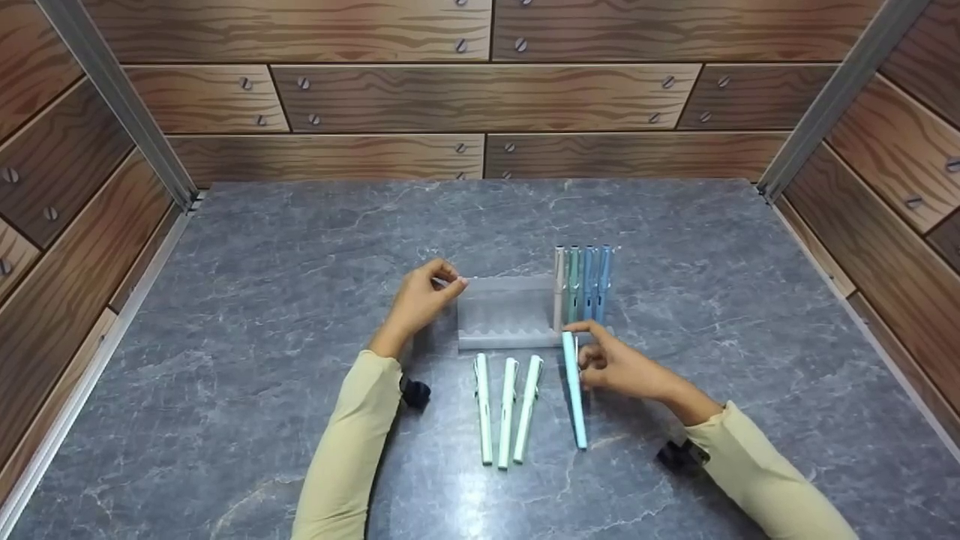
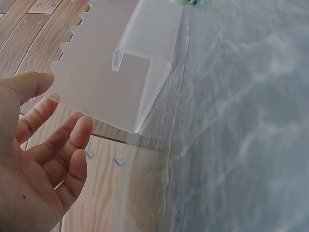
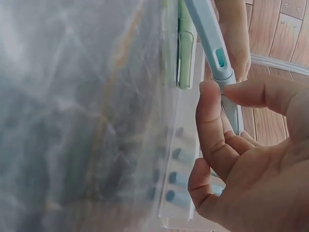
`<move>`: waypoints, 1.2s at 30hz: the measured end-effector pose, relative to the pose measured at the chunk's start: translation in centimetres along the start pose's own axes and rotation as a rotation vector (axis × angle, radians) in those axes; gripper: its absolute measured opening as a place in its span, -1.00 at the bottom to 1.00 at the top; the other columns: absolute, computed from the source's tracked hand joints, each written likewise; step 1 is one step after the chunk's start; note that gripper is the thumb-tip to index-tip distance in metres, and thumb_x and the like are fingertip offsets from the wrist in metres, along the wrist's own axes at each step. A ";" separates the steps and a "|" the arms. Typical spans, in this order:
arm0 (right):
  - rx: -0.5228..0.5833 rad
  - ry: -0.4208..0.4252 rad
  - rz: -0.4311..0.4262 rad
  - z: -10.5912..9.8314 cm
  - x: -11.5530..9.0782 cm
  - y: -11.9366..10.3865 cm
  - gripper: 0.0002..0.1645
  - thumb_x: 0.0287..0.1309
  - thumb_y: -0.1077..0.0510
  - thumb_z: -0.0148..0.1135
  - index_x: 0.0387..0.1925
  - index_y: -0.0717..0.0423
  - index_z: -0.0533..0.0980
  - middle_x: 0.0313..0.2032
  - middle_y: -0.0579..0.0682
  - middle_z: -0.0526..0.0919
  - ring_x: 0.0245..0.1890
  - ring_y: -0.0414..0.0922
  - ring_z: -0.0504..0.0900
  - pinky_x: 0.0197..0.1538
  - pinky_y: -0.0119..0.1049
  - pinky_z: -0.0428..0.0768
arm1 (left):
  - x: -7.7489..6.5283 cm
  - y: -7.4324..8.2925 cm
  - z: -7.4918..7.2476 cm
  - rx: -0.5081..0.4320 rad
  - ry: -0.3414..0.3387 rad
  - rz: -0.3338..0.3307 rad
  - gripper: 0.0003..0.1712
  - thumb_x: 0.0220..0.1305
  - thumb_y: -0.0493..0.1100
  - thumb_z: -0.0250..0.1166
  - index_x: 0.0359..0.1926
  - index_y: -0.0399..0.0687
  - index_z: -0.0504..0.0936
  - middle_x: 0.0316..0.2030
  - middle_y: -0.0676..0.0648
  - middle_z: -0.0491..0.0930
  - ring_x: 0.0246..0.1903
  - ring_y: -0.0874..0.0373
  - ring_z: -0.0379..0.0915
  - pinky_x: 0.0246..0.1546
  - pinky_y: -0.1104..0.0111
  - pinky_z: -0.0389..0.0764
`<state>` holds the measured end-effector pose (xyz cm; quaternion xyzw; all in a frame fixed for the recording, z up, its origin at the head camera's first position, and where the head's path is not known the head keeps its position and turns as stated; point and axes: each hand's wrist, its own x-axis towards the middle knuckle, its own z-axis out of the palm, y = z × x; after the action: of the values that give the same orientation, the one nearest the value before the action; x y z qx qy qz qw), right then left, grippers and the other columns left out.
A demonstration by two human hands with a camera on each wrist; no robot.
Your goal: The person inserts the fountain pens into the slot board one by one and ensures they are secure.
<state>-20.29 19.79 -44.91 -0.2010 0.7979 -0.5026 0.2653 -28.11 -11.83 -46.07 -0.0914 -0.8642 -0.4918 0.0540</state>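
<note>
The likeliest trouble lay with the turquoise pen (image 1: 574,391), which the right hand (image 1: 619,364) pinched between thumb and index finger towards one end: much of its length reached out beyond that grip, so a small slip of the fingertips might have let it swivel or drop onto the table (image 1: 262,375). It slanted just in front of the clear stand (image 1: 502,307), near the right end, and its far tip came close to the four upright pens (image 1: 589,285); a careless swing could have knocked the whitish one (image 1: 559,289), the nearest, out of line. The left hand (image 1: 420,300) pinched the stand's upper left corner between thumb and index finger, its other fingers loosely bent, and because the stand looked thin and light, with its pens all at the right, an uneven push there could have skewed or tipped it. Three pale green pens (image 1: 506,412) lay on the table before it, where a brushing forearm might have rolled them. The pinched pen looked slim, straight and smooth, with a whitish clip (image 1: 577,351) at its far end and, in the right wrist view, a rounded window (image 3: 220,57) of deeper teal; a greyish, tapering part showed beyond the fingertips, and whether the near end touched the table could not be told
</note>
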 end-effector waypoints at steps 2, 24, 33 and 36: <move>-0.012 0.019 -0.010 -0.1 0.0 -0.1 -0.21 0.10 0.45 0.05 0.34 0.23 0.00 -0.37 -0.01 0.40 -0.46 -0.23 0.42 -0.32 -0.37 0.52 | 0.0 0.0 0.0 -0.002 0.002 0.005 -0.78 0.19 -0.06 0.35 -0.29 -0.11 0.59 -0.23 -0.14 0.67 -0.29 0.02 0.58 -0.22 0.31 0.55; -0.117 0.267 -0.176 0.0 0.6 -2.3 -0.22 0.08 0.43 0.19 0.30 0.23 0.08 -0.40 0.01 0.45 -0.52 -0.31 0.40 -0.44 -0.49 0.43 | -0.1 0.1 -0.1 0.015 -0.004 -0.005 -0.77 0.21 -0.03 0.34 -0.28 -0.09 0.59 -0.22 -0.12 0.67 -0.32 0.08 0.57 -0.26 0.31 0.56; -0.264 0.334 -0.189 0.1 1.2 -3.5 -0.24 0.16 0.34 0.23 0.33 0.10 0.11 -0.37 0.06 0.50 -0.47 -0.23 0.44 -0.39 -0.42 0.47 | 0.0 0.0 0.0 0.003 0.006 0.011 -0.77 0.18 -0.05 0.35 -0.30 -0.12 0.59 -0.25 -0.13 0.68 -0.33 0.06 0.58 -0.27 0.32 0.55; -0.300 0.353 -0.208 0.1 1.3 -3.8 -0.24 0.16 0.35 0.24 0.33 0.10 0.12 -0.37 0.06 0.51 -0.46 -0.22 0.44 -0.36 -0.42 0.48 | 0.0 0.0 -0.1 0.001 -0.001 0.009 -0.77 0.20 -0.05 0.35 -0.29 -0.12 0.59 -0.24 -0.13 0.67 -0.32 0.04 0.58 -0.25 0.31 0.56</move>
<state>-21.05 17.35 -41.84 -0.2285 0.8724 -0.4305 0.0359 -28.07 -11.88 -46.03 -0.0955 -0.8640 -0.4911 0.0560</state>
